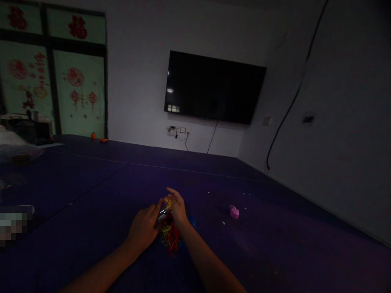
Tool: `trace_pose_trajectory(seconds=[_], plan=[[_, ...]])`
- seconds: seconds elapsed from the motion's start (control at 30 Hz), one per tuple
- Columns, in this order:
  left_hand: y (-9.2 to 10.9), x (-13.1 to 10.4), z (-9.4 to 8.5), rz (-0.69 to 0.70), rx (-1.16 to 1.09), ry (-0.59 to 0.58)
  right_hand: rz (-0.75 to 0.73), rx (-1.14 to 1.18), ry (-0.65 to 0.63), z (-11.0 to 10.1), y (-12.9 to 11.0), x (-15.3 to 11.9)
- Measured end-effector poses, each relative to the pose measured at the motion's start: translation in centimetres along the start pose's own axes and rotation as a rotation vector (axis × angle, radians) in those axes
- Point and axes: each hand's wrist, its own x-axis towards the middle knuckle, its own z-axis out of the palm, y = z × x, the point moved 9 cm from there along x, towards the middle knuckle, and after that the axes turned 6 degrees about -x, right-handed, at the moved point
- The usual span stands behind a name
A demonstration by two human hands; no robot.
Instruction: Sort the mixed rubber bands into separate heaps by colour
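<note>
My left hand (145, 226) is closed around a small clear, shiny container (163, 214); dim light hides its exact kind. Across from it, my right hand (179, 207) is cupped with its fingers stretched out, close to the container's far end. Some yellow strands (168, 204) show between the two hands, and I cannot tell whether they are inside the container. Under and in front of my hands lies a tangled heap of red and yellow strands (172, 238). Something blue (192, 221) shows beside my right wrist, partly hidden by it.
A small pink object (234, 211) sits to the right on the dark blue-purple surface (137, 187), with small pale scraps near it. Clear plastic (18, 152) lies at far left. Orange pieces (103, 140) are at the back. A black cable (284, 118) hangs along the right wall.
</note>
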Motion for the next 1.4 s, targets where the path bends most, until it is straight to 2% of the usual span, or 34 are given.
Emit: trace_pose_trajectory(seconds=[0.27,0.5,0.63,0.87,1.07,1.27,1.4], plan=[[-0.2,0.1,-0.6,-0.044,-0.016,0.012,-0.107,0.058,-0.004,0.0,-1.0,-0.3],[-0.4,0.1,-0.6,-0.065,-0.002,0.019,0.006,0.182,-0.091,1.0,-0.3,-0.4],[-0.4,0.1,-0.5,-0.058,0.022,0.01,0.007,0.21,-0.031,1.0,-0.5,-0.6],[0.1,-0.1,-0.1,-0.011,0.103,-0.031,0.025,0.108,0.054,1.0,-1.2,-1.0],[0.3,-0.1,-0.1,0.016,0.095,-0.051,-0.005,0.198,0.013,1.2,-1.5,-1.3],[-0.6,-0.1,-0.8,-0.05,0.05,0.034,0.011,0.37,-0.026,1.4,-0.8,-1.3],[-0.7,-0.2,-0.7,-0.02,0.012,0.063,0.055,0.42,-0.071,1.4,-0.3,-0.8]])
